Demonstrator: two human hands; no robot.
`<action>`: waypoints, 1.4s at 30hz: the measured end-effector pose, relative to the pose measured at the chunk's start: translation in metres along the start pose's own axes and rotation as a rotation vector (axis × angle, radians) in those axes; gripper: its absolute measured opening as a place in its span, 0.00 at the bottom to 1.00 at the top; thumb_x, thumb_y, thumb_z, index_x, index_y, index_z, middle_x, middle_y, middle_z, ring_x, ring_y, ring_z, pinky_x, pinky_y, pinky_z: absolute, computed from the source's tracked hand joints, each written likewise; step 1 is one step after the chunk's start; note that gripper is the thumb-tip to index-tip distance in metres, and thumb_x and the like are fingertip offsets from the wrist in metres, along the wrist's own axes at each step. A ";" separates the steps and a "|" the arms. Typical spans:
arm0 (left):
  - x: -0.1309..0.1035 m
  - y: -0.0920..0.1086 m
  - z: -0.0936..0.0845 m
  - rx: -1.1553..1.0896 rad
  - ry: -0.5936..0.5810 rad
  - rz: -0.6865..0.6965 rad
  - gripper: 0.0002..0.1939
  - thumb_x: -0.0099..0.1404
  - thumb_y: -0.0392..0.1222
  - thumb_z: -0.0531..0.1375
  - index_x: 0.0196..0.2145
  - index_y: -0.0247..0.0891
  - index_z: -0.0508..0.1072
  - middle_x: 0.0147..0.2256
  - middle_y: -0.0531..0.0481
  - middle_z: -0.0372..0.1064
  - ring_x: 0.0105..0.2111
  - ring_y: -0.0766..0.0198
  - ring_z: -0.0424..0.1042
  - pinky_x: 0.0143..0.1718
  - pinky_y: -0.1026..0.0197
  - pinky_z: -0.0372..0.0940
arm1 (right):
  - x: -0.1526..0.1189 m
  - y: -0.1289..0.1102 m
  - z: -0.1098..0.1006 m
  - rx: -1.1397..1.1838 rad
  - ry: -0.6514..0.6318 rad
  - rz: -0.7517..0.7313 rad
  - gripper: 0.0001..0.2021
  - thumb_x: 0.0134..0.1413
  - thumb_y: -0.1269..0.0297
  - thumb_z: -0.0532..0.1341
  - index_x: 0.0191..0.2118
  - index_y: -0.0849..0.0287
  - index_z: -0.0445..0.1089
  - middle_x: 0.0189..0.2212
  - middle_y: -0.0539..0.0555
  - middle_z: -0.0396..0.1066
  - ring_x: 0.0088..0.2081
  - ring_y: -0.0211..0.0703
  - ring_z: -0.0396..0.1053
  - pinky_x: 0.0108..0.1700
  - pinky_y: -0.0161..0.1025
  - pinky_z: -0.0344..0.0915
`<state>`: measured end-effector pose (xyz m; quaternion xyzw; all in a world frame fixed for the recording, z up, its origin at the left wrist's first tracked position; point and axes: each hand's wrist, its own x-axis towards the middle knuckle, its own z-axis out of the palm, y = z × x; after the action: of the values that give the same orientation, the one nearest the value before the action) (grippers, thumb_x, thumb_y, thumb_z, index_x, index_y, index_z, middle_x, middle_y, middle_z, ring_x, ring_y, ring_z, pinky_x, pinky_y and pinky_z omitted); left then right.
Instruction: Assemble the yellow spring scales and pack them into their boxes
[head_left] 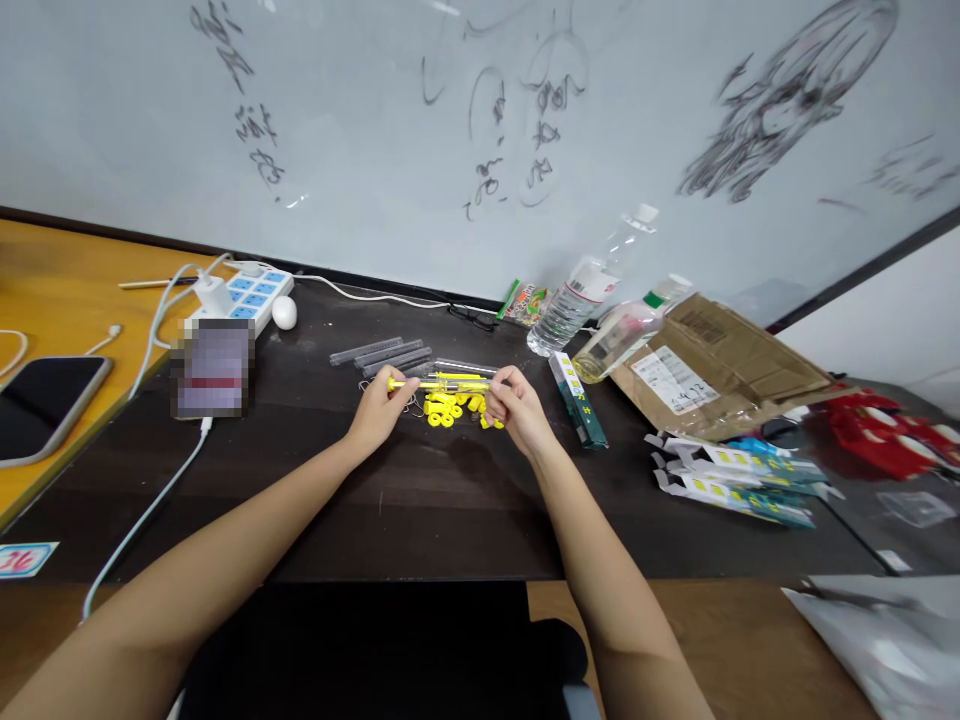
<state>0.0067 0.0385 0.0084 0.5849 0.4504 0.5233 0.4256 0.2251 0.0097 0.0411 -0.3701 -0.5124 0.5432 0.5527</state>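
Between my two hands a thin yellow and clear rod (442, 384) is held level above the dark table (450, 500). My left hand (381, 408) pinches its yellow left end. The fingers of my right hand (517, 405) are closed on its clear right end. Several yellow ring-shaped pieces (442, 412) lie just below and behind the rod, partly covered by my right fingers. Clear grey tubes (390, 354) lie side by side behind my left hand.
Two bottles (574, 305) (626, 335), a green box (577, 400), a cardboard package (712, 360) and opened boxes (739, 480) stand or lie at right. Phones (49, 405) (214, 370), a power strip (255, 293) and cables are at left. A whiteboard (360, 130) rises behind.
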 end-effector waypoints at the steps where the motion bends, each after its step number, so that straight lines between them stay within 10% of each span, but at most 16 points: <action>1: 0.000 0.001 0.000 0.007 0.012 0.001 0.11 0.58 0.46 0.62 0.27 0.39 0.65 0.23 0.57 0.61 0.24 0.67 0.60 0.29 0.66 0.54 | 0.000 0.001 0.000 0.001 -0.003 -0.002 0.16 0.48 0.55 0.66 0.31 0.53 0.56 0.13 0.37 0.48 0.15 0.29 0.46 0.19 0.28 0.58; 11: 0.006 -0.008 0.000 0.072 0.063 0.009 0.12 0.61 0.48 0.58 0.28 0.39 0.63 0.20 0.57 0.59 0.22 0.67 0.62 0.26 0.66 0.54 | 0.003 0.007 -0.002 -0.074 0.040 -0.037 0.14 0.54 0.49 0.59 0.35 0.53 0.59 0.14 0.39 0.53 0.15 0.31 0.50 0.19 0.30 0.59; 16: 0.006 -0.009 -0.001 0.027 0.126 -0.016 0.16 0.64 0.52 0.55 0.26 0.39 0.60 0.18 0.58 0.57 0.20 0.69 0.62 0.25 0.66 0.56 | 0.004 0.020 -0.007 -0.560 0.173 -0.256 0.11 0.60 0.52 0.52 0.41 0.52 0.64 0.22 0.46 0.61 0.24 0.38 0.60 0.27 0.35 0.63; 20: 0.006 -0.012 0.000 -0.006 0.142 0.010 0.17 0.64 0.55 0.53 0.27 0.40 0.59 0.19 0.58 0.57 0.19 0.69 0.61 0.25 0.66 0.57 | 0.000 0.032 0.006 -1.187 -0.120 -0.448 0.11 0.59 0.62 0.56 0.47 0.52 0.69 0.43 0.57 0.68 0.47 0.51 0.63 0.50 0.49 0.61; 26: 0.004 -0.009 0.002 0.024 0.143 0.006 0.17 0.64 0.55 0.53 0.26 0.39 0.59 0.18 0.59 0.56 0.18 0.70 0.60 0.23 0.67 0.56 | 0.003 0.046 0.030 -1.556 -0.298 -0.572 0.14 0.62 0.66 0.53 0.51 0.52 0.69 0.50 0.56 0.67 0.53 0.53 0.57 0.54 0.50 0.55; 42: 0.005 -0.014 0.003 0.029 0.139 -0.003 0.18 0.63 0.56 0.53 0.27 0.40 0.59 0.18 0.59 0.55 0.18 0.70 0.61 0.24 0.66 0.58 | 0.007 0.048 0.029 -1.436 -0.182 -0.553 0.06 0.62 0.67 0.53 0.39 0.57 0.67 0.41 0.57 0.69 0.44 0.48 0.63 0.44 0.45 0.60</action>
<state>0.0084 0.0469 -0.0038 0.5525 0.4874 0.5554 0.3856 0.1854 0.0191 0.0014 -0.4502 -0.8560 -0.0518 0.2487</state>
